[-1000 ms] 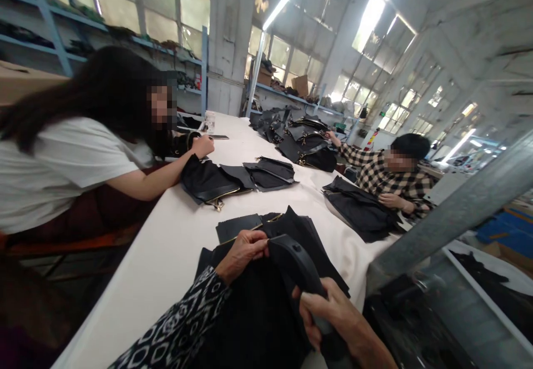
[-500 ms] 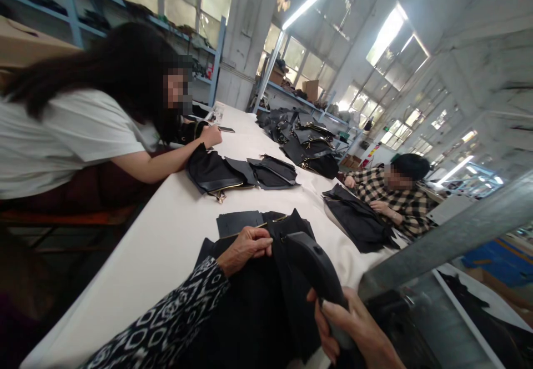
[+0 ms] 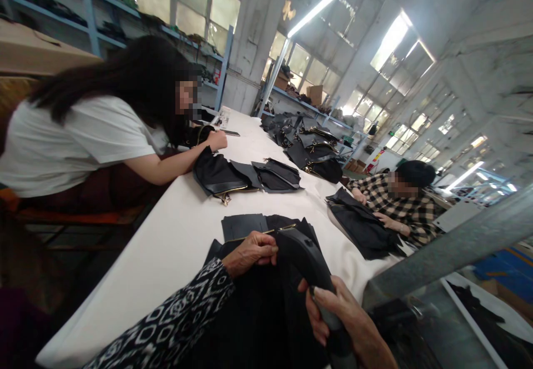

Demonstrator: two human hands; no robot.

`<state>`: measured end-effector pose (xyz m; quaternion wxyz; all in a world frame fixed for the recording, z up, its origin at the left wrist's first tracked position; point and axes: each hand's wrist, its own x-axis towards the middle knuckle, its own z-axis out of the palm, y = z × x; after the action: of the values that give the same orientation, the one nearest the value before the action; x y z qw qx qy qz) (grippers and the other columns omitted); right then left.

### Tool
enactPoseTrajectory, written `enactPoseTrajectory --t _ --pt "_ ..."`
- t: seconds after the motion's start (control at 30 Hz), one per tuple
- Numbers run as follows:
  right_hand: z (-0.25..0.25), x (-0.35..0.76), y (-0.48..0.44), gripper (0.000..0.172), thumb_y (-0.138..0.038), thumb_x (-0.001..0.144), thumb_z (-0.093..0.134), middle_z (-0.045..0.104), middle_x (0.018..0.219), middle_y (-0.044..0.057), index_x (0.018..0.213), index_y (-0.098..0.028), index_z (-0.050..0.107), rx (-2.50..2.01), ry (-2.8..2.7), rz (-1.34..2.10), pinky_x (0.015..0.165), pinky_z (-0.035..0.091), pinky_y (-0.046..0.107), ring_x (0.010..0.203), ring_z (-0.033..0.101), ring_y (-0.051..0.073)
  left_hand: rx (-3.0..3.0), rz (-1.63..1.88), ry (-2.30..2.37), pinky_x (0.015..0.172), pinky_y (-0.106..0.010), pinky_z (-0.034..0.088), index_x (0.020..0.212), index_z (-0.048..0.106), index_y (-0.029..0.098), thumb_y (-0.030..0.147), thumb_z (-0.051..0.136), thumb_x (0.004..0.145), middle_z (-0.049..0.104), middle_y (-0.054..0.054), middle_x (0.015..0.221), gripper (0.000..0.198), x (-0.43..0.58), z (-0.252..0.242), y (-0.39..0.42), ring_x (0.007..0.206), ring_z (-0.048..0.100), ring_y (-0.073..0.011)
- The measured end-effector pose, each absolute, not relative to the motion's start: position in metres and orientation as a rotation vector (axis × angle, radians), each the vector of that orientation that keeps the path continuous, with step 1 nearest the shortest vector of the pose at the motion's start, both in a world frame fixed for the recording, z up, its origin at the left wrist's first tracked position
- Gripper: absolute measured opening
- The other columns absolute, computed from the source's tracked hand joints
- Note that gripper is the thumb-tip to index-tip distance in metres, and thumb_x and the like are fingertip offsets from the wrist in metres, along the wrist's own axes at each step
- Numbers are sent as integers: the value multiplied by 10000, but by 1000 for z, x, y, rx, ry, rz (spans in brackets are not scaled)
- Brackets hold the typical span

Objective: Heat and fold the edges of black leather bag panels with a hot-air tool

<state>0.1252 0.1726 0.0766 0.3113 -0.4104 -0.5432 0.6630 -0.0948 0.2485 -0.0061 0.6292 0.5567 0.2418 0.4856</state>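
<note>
My left hand (image 3: 252,253), in a black-and-white patterned sleeve, pinches the edge of a black fabric piece (image 3: 258,313) that lies in front of me on the white table (image 3: 175,235). My right hand (image 3: 339,316) is wrapped round the handle of a black hand tool (image 3: 306,263), whose head points at the spot where my left fingers pinch. More black pieces with a gold zipper (image 3: 266,225) lie just beyond my hands.
A person in a white T-shirt (image 3: 79,141) sits at the left over black pieces (image 3: 225,177). Another person in a checked shirt (image 3: 400,202) works at the right on black fabric (image 3: 360,224). A pile of black bags (image 3: 308,146) sits farther back. A grey metal beam (image 3: 449,247) crosses at right.
The view has swung slightly right and down. My hands hold the same grips; the tool head has stayed close to my left fingers. The person in the checked shirt has drawn an arm back.
</note>
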Motion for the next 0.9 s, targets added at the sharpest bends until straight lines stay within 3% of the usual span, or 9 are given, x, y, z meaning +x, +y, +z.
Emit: enactPoseTrajectory --t 0.27,0.7,0.9 --pt "86 128 176 405 -469 798 645 517 600 -33 987 -127 536 -1153 -1512 1746 364 392 190 391 438 68 1335 1098 544 433 -217 218 647 642 107 390 632 808 568 -16 587 325 -91 -5 247 444 377 -58" --pt "111 122 190 372 -442 801 656 496 572 -44 944 -121 534 -1136 -1509 1655 370 396 195 393 430 67 1352 1078 610 431 -206 227 612 620 111 340 608 820 590 -8 574 310 -89 -3 246 428 382 -50" --pt "89 124 179 416 -463 776 667 518 574 -40 974 -126 525 -1215 -1493 1712 359 391 194 385 439 73 1346 1084 585 432 -212 234 645 627 113 394 628 809 588 -13 591 325 -87 -8 247 435 386 -56"
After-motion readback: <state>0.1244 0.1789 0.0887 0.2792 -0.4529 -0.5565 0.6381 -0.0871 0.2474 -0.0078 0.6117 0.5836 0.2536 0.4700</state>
